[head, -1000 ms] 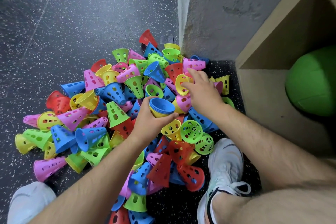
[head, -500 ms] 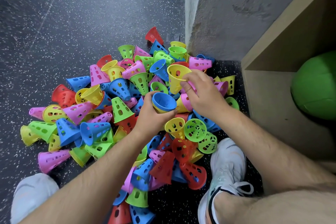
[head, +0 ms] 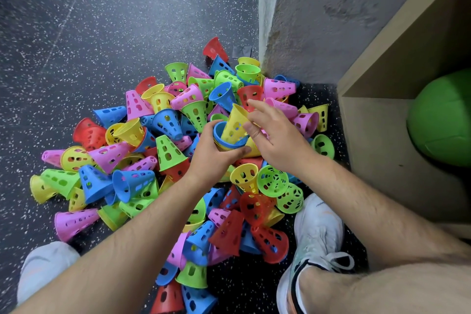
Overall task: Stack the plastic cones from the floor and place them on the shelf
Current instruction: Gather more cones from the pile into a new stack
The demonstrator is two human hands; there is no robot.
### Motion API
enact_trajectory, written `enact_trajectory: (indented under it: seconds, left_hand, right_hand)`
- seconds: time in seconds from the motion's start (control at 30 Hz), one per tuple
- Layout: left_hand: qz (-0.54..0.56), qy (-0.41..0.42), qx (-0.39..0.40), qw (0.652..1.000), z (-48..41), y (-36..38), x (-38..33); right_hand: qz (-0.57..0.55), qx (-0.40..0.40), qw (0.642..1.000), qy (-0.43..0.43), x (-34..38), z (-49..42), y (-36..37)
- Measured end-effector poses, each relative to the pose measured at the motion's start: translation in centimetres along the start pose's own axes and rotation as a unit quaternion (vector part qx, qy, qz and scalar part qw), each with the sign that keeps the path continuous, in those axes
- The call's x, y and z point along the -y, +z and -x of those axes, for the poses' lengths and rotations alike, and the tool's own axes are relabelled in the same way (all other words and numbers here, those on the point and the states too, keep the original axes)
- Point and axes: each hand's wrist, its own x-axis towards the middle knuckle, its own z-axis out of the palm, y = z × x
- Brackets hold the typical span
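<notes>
A big pile of perforated plastic cones (head: 163, 150) in pink, blue, green, yellow and red lies on the dark speckled floor. My left hand (head: 212, 158) grips a short stack of nested cones (head: 224, 141), blue rims uppermost. A yellow cone (head: 235, 122) sits tip-down in the stack's mouth, leaning to the right. My right hand (head: 276, 136) touches that yellow cone from the right with its fingers spread; whether they still pinch it is unclear. The wooden shelf (head: 382, 120) stands to the right.
A green ball (head: 443, 120) fills the shelf's lower compartment. A grey wall corner (head: 270, 20) rises behind the pile. My white shoes (head: 316, 245) stand at the pile's near edge, one right, one at the lower left (head: 43, 267).
My right hand picked a yellow cone from the pile, carried it left and set it into the stack in my left hand. The stack rose slightly toward it.
</notes>
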Motion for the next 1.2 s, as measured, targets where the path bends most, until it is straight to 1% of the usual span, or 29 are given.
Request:
enact_trajectory:
  seconds: [0.07, 0.17, 0.23, 0.3, 0.33, 0.4, 0.43, 0.5, 0.57, 0.67, 0.8, 0.87, 0.93, 1.1, 1.2]
  left_hand:
    - [0.011, 0.010, 0.005, 1.000, -0.1, 0.2, -0.3]
    - [0.019, 0.019, 0.015, 1.000, -0.4, 0.5, -0.6]
    - [0.020, 0.021, 0.021, 0.999, -0.6, 0.7, -0.6]
    - [0.023, 0.020, 0.022, 0.999, -0.7, 1.0, -0.4]
    - [0.022, 0.018, 0.024, 0.999, -0.8, 1.1, -0.3]
    - [0.019, 0.011, 0.037, 0.999, -0.8, 1.5, -0.4]
    - [0.019, 0.008, 0.047, 0.999, -0.9, 1.6, -0.4]
    - [0.018, 0.004, 0.061, 0.998, -0.9, 1.9, -0.5]
    - [0.016, 0.000, 0.070, 0.997, -1.1, 2.0, -0.5]
    - [0.015, -0.005, 0.075, 0.997, -1.2, 2.1, -0.5]
    - [0.017, -0.003, 0.074, 0.997, -1.2, 2.0, -0.4]
    - [0.019, -0.004, 0.074, 0.997, -1.3, 2.0, -0.3]
    - [0.023, -0.006, 0.073, 0.997, -1.3, 1.9, -0.1]
    - [0.029, -0.010, 0.063, 0.998, -1.3, 1.8, 0.1]
    - [0.026, -0.007, 0.049, 0.998, -1.3, 1.7, 0.1]
  right_hand:
    - [-0.004, 0.029, 0.999, -0.012, 0.1, 0.3, 0.1]
    - [-0.022, 0.072, 0.997, 0.003, 0.2, 0.7, 0.0]
    - [-0.047, 0.064, 0.997, 0.020, 0.1, 0.8, -0.2]
    - [-0.066, 0.018, 0.997, 0.032, -0.6, 0.6, -0.4]
    - [-0.053, -0.011, 0.998, 0.035, -1.1, 0.3, -0.5]
    - [0.025, -0.040, 0.998, 0.046, -2.6, -0.4, -0.6]
    - [0.078, -0.028, 0.995, 0.059, -3.3, -0.9, -0.8]
    - [0.172, 0.035, 0.980, 0.096, -4.5, -1.7, -1.1]
    - [0.224, 0.076, 0.966, 0.107, -5.5, -2.4, -1.4]
    - [0.272, 0.090, 0.954, 0.092, -6.7, -3.1, -1.7]
    - [0.298, 0.086, 0.949, 0.062, -7.2, -3.6, -1.8]
    - [0.296, 0.074, 0.951, 0.044, -7.2, -3.5, -1.9]
    - [0.269, 0.053, 0.961, 0.028, -6.9, -3.4, -2.0]
    - [0.148, -0.009, 0.989, 0.002, -5.4, -2.5, -1.7]
    - [0.066, -0.036, 0.997, -0.001, -3.8, -1.9, -1.7]
